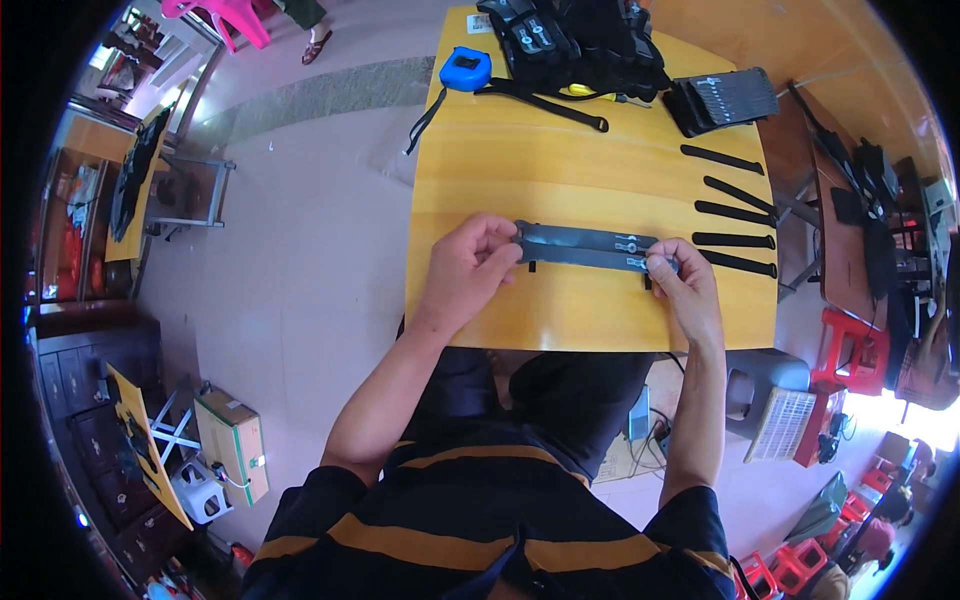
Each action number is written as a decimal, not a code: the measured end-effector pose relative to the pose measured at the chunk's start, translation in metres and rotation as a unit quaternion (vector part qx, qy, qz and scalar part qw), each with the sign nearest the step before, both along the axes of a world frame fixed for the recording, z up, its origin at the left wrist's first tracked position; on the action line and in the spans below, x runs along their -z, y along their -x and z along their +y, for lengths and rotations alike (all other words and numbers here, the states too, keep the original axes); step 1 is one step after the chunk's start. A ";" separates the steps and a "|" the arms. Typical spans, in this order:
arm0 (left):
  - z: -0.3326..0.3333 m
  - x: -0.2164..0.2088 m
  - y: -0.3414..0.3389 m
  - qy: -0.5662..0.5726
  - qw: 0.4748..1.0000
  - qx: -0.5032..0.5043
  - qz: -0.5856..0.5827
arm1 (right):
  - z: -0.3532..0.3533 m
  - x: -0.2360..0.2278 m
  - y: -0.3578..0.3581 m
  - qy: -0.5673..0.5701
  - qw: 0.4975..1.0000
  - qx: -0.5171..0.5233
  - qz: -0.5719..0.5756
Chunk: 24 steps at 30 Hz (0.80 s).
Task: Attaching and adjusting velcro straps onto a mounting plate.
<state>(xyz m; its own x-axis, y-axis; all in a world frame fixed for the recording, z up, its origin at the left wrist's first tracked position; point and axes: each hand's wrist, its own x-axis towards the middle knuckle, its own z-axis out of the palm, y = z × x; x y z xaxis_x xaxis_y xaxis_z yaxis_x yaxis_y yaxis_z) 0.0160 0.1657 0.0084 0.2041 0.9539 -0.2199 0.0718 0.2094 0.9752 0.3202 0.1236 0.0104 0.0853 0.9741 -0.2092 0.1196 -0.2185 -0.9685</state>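
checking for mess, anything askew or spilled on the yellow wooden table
At the right of the table, the second slim black strap down slants most, its right end crowding the third strap. No spill shows.

Dark grey flat band, lengthwise line, pale right-end markings, held crosswise over yellow tabletop

Left hand and right hand hold grey strips.

table: glossy wood-look | grey piece: smooth, sheeny | black straps: matt, cloth-like
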 end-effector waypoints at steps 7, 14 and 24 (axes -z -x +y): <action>0.002 0.007 -0.003 -0.136 0.977 -0.017 0.161 | 0.006 0.007 0.005 -0.003 1.000 0.009 -0.002; 0.007 0.015 -0.007 -0.165 0.966 -0.013 0.198 | 0.004 0.013 0.005 -0.006 1.000 0.030 0.001; 0.013 0.006 -0.012 -0.124 0.966 0.003 0.225 | 0.007 0.017 0.002 0.003 0.999 0.046 0.016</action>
<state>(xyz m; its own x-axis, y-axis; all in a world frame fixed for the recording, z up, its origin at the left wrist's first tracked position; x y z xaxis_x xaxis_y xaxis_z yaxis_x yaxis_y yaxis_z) 0.0281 0.1787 0.0020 0.1462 0.9879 -0.0522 0.5005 -0.0283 0.8653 0.3179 0.1303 -0.0065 0.1671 0.9615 -0.2183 0.0685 -0.2322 -0.9703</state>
